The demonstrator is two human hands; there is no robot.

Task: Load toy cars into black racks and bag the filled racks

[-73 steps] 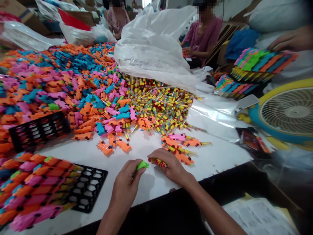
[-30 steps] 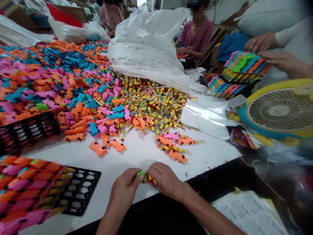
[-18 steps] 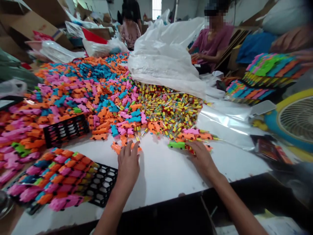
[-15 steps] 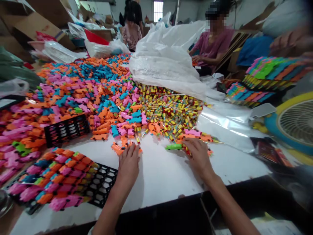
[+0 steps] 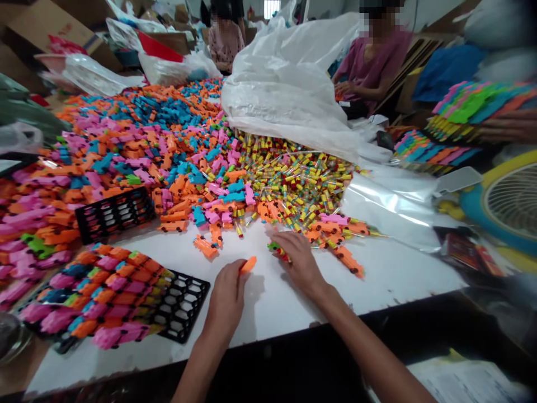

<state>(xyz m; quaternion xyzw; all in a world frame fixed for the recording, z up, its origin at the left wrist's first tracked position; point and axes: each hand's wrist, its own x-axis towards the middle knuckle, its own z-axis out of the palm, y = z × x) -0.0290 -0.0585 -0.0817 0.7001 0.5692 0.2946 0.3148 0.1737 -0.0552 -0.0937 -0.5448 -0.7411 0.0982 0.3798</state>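
My left hand (image 5: 227,288) is closed around an orange toy car (image 5: 249,264), whose end sticks out past the fingertips above the white tabletop (image 5: 268,313). To its right, my right hand (image 5: 298,263) grips a green toy car (image 5: 273,246); a bit of red and yellow shows under the fingers, partly hidden. Two loose orange cars (image 5: 205,246) lie just beyond my left hand. Past my right hand is a small cluster of orange cars (image 5: 349,262) with yellow-ended pieces among them. At the left, a black honeycomb tray (image 5: 187,302) holds rows of upright pink, orange and blue cars (image 5: 113,285).
A wide heap of toy cars (image 5: 138,145) covers the left and back. Yellow-and-red clear tubes (image 5: 297,179) are piled by a large plastic bag (image 5: 285,95). A second black tray (image 5: 115,215) leans on the heap. A fan (image 5: 509,196) stands right; co-workers sit beyond.
My left hand has come nearer with an orange car lifted from the tabletop. My right hand has moved left with the green car, away from the orange cluster.
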